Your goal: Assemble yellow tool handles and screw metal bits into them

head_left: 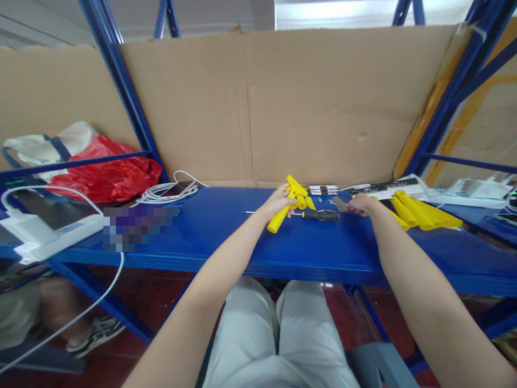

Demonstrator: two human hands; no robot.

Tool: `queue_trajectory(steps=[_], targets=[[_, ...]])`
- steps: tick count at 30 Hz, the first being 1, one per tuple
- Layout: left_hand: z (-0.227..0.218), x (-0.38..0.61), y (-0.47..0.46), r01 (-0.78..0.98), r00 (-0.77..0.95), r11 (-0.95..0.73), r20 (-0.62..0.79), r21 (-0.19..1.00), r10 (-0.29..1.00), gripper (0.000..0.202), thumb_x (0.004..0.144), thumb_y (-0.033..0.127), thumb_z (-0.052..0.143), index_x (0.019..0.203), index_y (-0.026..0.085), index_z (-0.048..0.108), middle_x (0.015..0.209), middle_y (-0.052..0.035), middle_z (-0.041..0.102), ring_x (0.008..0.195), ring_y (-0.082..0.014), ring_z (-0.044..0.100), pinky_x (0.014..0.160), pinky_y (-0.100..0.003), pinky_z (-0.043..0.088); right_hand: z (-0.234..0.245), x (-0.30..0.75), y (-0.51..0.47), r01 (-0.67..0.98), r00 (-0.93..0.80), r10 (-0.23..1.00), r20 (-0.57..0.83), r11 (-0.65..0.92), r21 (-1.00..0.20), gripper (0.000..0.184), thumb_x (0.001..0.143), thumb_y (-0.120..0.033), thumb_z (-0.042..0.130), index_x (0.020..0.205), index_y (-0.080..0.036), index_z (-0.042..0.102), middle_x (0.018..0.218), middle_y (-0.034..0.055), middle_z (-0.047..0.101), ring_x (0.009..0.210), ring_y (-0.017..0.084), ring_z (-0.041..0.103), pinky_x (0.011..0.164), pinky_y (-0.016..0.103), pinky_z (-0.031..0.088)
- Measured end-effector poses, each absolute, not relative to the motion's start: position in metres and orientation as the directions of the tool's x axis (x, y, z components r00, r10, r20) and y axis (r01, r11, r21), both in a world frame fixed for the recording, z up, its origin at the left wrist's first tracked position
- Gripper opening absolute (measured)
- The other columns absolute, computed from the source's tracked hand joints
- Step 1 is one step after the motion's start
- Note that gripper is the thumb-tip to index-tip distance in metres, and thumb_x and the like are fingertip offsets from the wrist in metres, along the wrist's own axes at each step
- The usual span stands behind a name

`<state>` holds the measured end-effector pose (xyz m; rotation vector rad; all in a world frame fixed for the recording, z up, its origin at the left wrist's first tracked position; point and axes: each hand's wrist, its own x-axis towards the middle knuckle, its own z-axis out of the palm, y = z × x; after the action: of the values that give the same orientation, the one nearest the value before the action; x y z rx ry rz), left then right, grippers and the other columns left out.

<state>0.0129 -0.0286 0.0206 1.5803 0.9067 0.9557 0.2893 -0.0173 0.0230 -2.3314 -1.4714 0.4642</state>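
Note:
My left hand (278, 200) is closed around a yellow plastic tube (276, 222), its near end pointing toward me. Just behind and beside that hand are several smaller yellow plastic pieces (301, 200). A long screwdriver (321, 215) with a black handle lies crosswise on the blue tabletop (218, 231), its shaft passing by my left hand. My right hand (361, 205) grips a flat grey metal blade-like piece (340, 204), whose wide end points left. Tiny light-coloured parts (325, 201) are scattered between the hands.
Several yellow tubes (424, 210) lie at right, before a white-and-black package (391, 187). Coiled white cable (167, 191), a power strip (72, 234) and a red plastic bag (109, 170) are at left. Cardboard (323, 108) stands behind. Another person's leg shows lower left.

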Motion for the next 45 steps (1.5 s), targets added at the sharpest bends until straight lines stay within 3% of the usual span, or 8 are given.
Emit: queue_trajectory(steps=[4, 7, 12, 18, 24, 28, 36, 45], targets=[[0.019, 0.012, -0.028, 0.172, 0.390, -0.283, 0.198, 0.944, 0.899, 0.079, 0.084, 0.004, 0.058, 0.155, 0.027, 0.032, 0.145, -0.0170, 0.058, 0.058, -0.0087, 0.067, 0.049, -0.022, 0.056, 0.020, 0.288, -0.017, 0.796, 0.408, 0.909, -0.083, -0.399, -0.456, 0.029, 0.084, -0.014, 0.060, 0.056, -0.018, 0.054, 0.042, -0.0027, 0.042, 0.038, 0.008, 0.036, 0.041, 0.022, 0.031], [0.016, 0.009, -0.024, 0.306, 0.376, -0.454, 0.332, 0.837, 0.865, 0.083, 0.083, 0.003, 0.057, 0.158, 0.027, 0.032, 0.152, -0.0159, 0.053, 0.077, -0.0153, 0.074, 0.066, -0.031, 0.064, 0.018, 0.291, -0.015, 0.832, 0.391, 0.919, -0.045, -0.374, -0.409, 0.020, 0.080, -0.015, 0.064, 0.060, -0.017, 0.061, 0.044, -0.0004, 0.047, 0.040, 0.012, 0.044, 0.045, 0.024, 0.036], [0.013, 0.001, -0.018, 0.521, 0.529, -0.773, 0.574, 0.362, 0.626, 0.077, 0.079, -0.003, 0.055, 0.149, 0.030, 0.050, 0.151, -0.0036, 0.056, 0.136, -0.0216, 0.055, 0.115, -0.043, 0.045, 0.021, 0.294, -0.008, 0.915, 0.325, 0.934, 0.146, -0.272, -0.297, 0.006, 0.071, -0.016, 0.068, 0.073, -0.013, 0.073, 0.061, 0.0120, 0.065, 0.070, 0.025, 0.068, 0.058, 0.028, 0.046], [0.012, 0.002, -0.024, 0.689, 0.631, -0.723, 0.446, 0.055, 0.635, 0.065, 0.086, 0.002, 0.054, 0.143, 0.034, 0.057, 0.155, 0.0027, 0.051, 0.136, -0.0187, 0.055, 0.116, -0.037, 0.044, 0.026, 0.263, -0.008, 0.780, 0.042, 0.938, 0.343, 0.184, -0.598, 0.021, 0.084, -0.029, 0.060, 0.076, -0.015, 0.073, 0.068, 0.0060, 0.069, 0.068, 0.017, 0.062, 0.065, 0.025, 0.047], [0.012, 0.008, -0.031, 0.681, 0.648, -0.731, 0.430, 0.042, 0.628, 0.051, 0.090, 0.004, 0.054, 0.135, 0.028, 0.062, 0.150, -0.0012, 0.057, 0.135, -0.0183, 0.056, 0.114, -0.037, 0.045, 0.021, 0.229, -0.014, 0.627, -0.223, 0.916, 0.332, 0.396, -0.671, 0.028, 0.084, -0.041, 0.060, 0.077, -0.017, 0.072, 0.070, 0.0032, 0.068, 0.068, 0.015, 0.060, 0.067, 0.026, 0.050], [0.010, 0.008, -0.031, 0.686, 0.627, -0.723, 0.441, 0.076, 0.642, 0.048, 0.089, 0.005, 0.057, 0.134, 0.023, 0.059, 0.146, -0.0058, 0.060, 0.130, -0.0206, 0.060, 0.111, -0.039, 0.048, 0.013, 0.225, -0.005, 0.633, -0.254, 0.885, 0.390, 0.457, -0.625, 0.021, 0.085, -0.025, 0.056, 0.088, -0.018, 0.076, 0.087, 0.0052, 0.075, 0.077, 0.017, 0.066, 0.080, 0.030, 0.054], [0.004, 0.007, -0.021, 0.623, 0.675, -0.781, 0.471, 0.050, 0.568, 0.053, 0.088, 0.006, 0.055, 0.136, 0.028, 0.058, 0.149, -0.0018, 0.058, 0.137, -0.0177, 0.055, 0.116, -0.039, 0.043, 0.007, 0.227, 0.005, 0.544, -0.381, 0.805, 0.454, 0.593, -0.594, 0.044, 0.077, -0.009, 0.054, 0.112, -0.022, 0.078, 0.113, 0.0047, 0.077, 0.109, 0.022, 0.069, 0.106, 0.040, 0.049], [0.006, 0.010, -0.024, 0.615, 0.674, -0.785, 0.464, 0.077, 0.574, 0.055, 0.090, 0.005, 0.050, 0.139, 0.028, 0.059, 0.150, -0.0020, 0.058, 0.138, -0.0168, 0.053, 0.119, -0.039, 0.038, 0.016, 0.235, -0.002, 0.751, -0.139, 0.813, 0.565, 0.459, -0.475, 0.015, 0.084, -0.024, 0.064, 0.087, -0.018, 0.077, 0.097, 0.0096, 0.076, 0.094, 0.023, 0.067, 0.093, 0.038, 0.052]])
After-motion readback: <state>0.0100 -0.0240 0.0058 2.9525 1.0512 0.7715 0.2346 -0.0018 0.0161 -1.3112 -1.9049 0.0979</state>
